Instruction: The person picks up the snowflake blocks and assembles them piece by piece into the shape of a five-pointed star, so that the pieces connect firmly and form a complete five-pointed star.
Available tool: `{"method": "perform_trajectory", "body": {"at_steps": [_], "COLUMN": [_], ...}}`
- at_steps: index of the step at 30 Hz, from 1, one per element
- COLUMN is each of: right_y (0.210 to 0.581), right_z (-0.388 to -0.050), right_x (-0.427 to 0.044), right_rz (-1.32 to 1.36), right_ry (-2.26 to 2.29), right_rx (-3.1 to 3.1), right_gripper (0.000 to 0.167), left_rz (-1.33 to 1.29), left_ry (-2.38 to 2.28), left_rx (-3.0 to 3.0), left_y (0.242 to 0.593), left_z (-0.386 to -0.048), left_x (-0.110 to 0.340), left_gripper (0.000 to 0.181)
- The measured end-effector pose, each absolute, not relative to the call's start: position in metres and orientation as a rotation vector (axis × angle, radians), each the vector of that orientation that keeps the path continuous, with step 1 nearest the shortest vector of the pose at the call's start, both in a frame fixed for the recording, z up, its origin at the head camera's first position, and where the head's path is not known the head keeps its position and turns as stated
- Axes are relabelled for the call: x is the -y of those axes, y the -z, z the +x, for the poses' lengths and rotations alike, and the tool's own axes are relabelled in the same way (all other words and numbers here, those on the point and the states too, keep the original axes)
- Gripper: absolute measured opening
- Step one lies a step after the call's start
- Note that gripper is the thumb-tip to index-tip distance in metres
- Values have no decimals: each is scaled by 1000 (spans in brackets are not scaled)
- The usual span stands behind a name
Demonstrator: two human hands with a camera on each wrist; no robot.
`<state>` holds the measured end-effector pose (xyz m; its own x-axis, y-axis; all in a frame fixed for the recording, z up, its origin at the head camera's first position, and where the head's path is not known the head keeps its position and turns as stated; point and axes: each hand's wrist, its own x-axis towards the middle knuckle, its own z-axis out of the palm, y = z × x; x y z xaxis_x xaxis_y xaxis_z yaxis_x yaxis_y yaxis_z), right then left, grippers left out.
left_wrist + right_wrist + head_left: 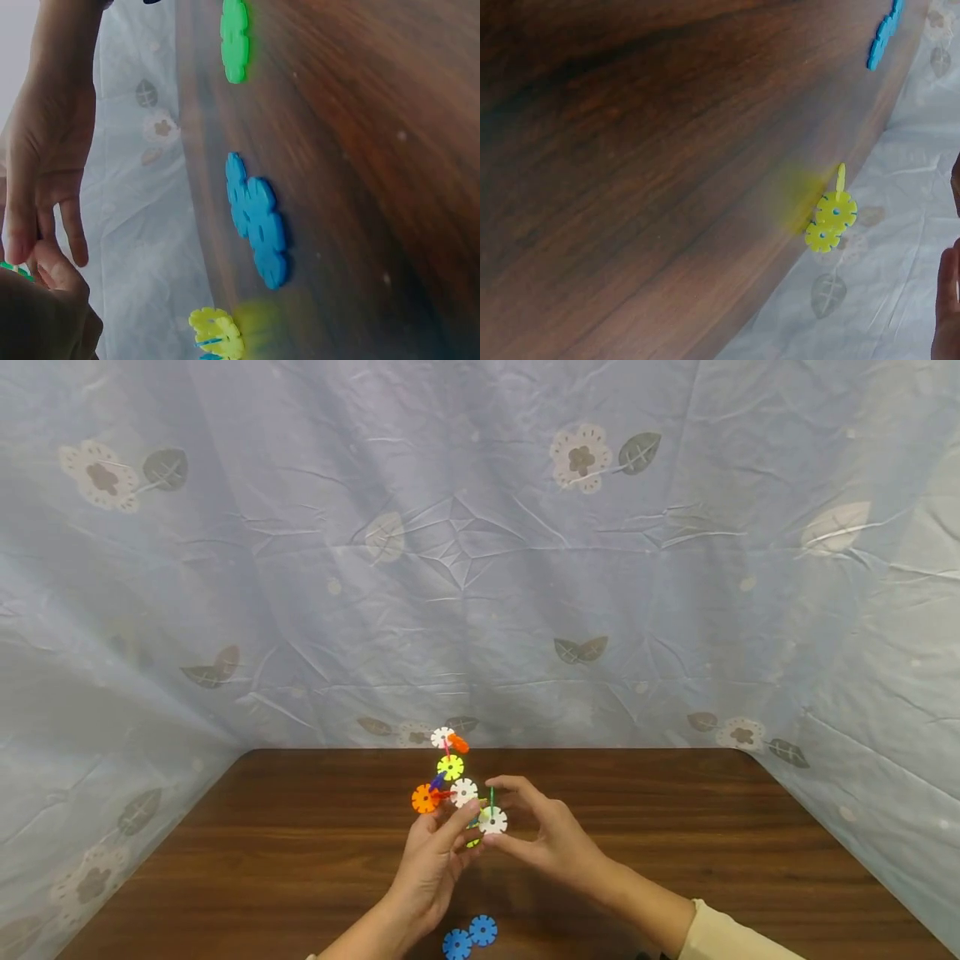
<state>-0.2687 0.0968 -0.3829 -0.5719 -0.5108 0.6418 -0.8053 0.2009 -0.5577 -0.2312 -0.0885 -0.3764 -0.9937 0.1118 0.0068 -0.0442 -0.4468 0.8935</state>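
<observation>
Head view: disc assembly [457, 787] is up off the desk [300, 827], between both hands; slotted plastic discs pushed edge-into-slot. Should be very light, discs stiff with slight flex, faces smooth so a bit slippery. Slot joints are probably the weak spot: likely to twist or pop before a disc breaks.

Left to right: orange disc [420, 799] sticks out at the left, poor hold, would lever its joint. Better to support near the middle white disc [469, 792] and take the near white disc [498, 822] by its rim, close to the edge-on green disc [492, 802].

Fingers: left hand [431, 864] grips the assembly's lower part, thumb just by the middle white disc; other contacts partly hidden. Blue disc pair [477, 935] lies on the desk, untouched. Right hand [558, 839] pinches the near white/green pair, index at green's top edge, thumb at white's lower rim, gap about that pair's height.
</observation>
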Motion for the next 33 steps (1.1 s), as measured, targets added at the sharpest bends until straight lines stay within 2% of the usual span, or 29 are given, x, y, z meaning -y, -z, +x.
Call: {"method": "perform_trajectory", "body": {"at_steps": [7,23,33], "right_y": [385,384,385], "right_z": [-265,-262,-258], "right_x": [-89,-82,-82], "right_rz": [1216,1199,1191], "right_ry": [-1220,-1087,-1102], "right_rx": [2148,2105,2160], "right_gripper": [58,61,62], "left_rz": [136,128,163], "left_ry": [-2566,-2616,-2621], "left_rx": [-1653,-1712,-1708], "left_y": [376,376,377], "left_z": [-229,-231,-233], "left_x": [84,86,88], "left_gripper": [54,28,39]}}
